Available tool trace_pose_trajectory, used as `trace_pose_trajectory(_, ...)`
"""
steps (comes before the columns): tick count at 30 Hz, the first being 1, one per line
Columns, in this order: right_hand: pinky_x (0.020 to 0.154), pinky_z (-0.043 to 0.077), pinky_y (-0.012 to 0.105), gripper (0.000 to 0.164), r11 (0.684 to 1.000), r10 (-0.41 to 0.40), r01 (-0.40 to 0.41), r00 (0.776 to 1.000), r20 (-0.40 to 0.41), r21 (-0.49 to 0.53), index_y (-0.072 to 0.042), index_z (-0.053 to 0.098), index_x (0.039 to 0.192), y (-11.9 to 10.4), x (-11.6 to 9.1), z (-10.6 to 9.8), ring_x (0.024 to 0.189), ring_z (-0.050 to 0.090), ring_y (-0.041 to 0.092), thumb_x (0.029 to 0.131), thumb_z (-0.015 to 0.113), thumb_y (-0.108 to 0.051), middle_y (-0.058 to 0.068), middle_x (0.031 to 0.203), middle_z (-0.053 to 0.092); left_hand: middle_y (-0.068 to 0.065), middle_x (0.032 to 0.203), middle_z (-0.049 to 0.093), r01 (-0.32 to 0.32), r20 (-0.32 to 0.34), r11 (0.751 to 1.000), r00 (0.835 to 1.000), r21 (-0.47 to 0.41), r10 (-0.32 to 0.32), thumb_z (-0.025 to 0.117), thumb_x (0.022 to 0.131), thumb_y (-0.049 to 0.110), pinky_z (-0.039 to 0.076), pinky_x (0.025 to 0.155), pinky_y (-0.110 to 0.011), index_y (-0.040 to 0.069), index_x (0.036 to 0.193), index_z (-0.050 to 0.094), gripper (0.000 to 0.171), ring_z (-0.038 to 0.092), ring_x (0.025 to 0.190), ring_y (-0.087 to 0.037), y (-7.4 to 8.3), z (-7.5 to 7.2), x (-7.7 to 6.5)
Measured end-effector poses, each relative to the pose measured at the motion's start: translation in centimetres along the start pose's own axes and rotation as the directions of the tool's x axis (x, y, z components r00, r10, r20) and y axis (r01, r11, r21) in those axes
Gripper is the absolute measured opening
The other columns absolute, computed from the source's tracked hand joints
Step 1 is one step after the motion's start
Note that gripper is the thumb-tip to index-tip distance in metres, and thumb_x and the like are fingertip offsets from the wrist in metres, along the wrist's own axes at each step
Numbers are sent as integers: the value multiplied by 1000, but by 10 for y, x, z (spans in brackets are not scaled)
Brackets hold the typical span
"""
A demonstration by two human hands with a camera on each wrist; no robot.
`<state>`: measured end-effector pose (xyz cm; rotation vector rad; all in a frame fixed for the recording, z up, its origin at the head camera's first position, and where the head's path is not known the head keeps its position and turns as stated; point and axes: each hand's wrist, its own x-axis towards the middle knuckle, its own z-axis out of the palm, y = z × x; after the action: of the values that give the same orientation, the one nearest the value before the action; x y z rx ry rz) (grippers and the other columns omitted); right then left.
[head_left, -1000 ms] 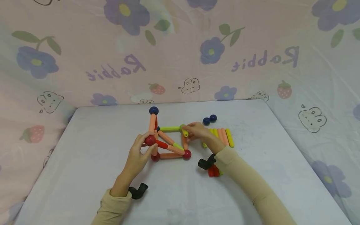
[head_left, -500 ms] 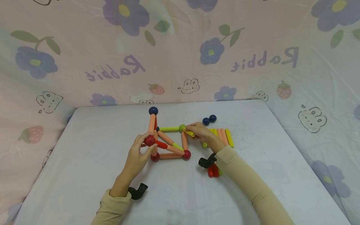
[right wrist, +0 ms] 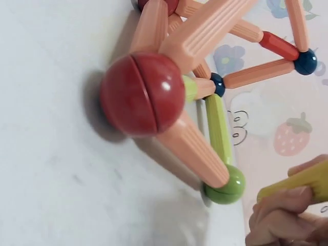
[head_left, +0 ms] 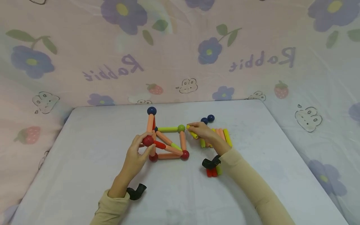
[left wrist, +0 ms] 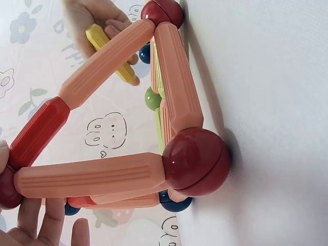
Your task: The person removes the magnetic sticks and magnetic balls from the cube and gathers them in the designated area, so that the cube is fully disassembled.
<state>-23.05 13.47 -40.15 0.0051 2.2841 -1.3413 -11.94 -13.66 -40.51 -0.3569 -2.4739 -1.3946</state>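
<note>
My left hand (head_left: 135,157) holds the raised red ball (head_left: 147,140) of a ball-and-stick frame between thumb and fingers. Pink and red sticks meet at this ball. Behind it a dark blue ball (head_left: 152,111) tops another upright pink stick. Two lower red balls, one of them the right-corner red ball (right wrist: 143,95), rest on the table. A green ball (head_left: 181,128) forms the far right corner, joined to a lime stick (head_left: 167,129) and a pink one. Just right of it, my right hand (head_left: 204,131) pinches a yellow stick (head_left: 194,134), apart from the ball.
Two loose dark blue balls (head_left: 211,118) lie behind my right hand. A row of yellow and pink sticks (head_left: 227,137) lies beside that wrist, partly hidden. Red sticks (head_left: 209,172) and a green one lie under the right forearm. A patterned cloth (head_left: 168,62) hangs behind the table.
The yellow stick has swung outward and come away from the green ball, moving right with my right hand. My left hand keeps holding the red ball, and the frame stands as before.
</note>
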Motion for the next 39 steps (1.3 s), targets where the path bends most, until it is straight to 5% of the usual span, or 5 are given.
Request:
trace_pose_trajectory(4,59,39,20,49,997,-46,43,998,-52,-59,-8,46,143,3,-9,-5,65,47,10,97,52,-23,10,98,58,-10,103,57,-6,-10,1000,1000,1,6,69,88,9,48,90,-19,8,127,56,42,59,101,-24,-1,-1,-1)
trace_pose_trajectory(9,69,43,20,49,984,-127,106,979,-157,-141,-4,48,139,16,-24,-19,90,52,19,96,54,-25,20,124,55,-11,104,58,-20,-12,1000,1000,1,20,69,88,9,48,90,-19,10,128,56,42,59,102,-25,-1,1,0)
trace_pose_trajectory(15,70,44,21,45,978,-157,115,954,-255,-173,-5,47,138,37,-36,-41,98,52,27,98,53,-23,22,120,52,-10,105,58,-32,-13,999,999,9,32,69,88,9,50,91,-22,9,128,56,42,59,103,-25,0,0,0)
trace_pose_trajectory(25,59,44,20,48,963,-170,84,925,-338,-254,0,44,140,70,-48,-83,71,50,12,99,53,-22,23,104,55,-11,106,58,-16,-8,1000,1000,5,16,68,88,10,51,91,-26,10,129,56,42,59,104,-26,2,-1,0)
trace_pose_trajectory(39,64,45,22,53,950,-13,-84,952,-305,-302,6,41,139,97,-51,-107,80,55,15,98,54,-25,31,113,58,-10,104,58,-31,-14,1000,999,6,31,70,87,8,50,89,-22,9,127,56,43,59,101,-25,0,0,0)
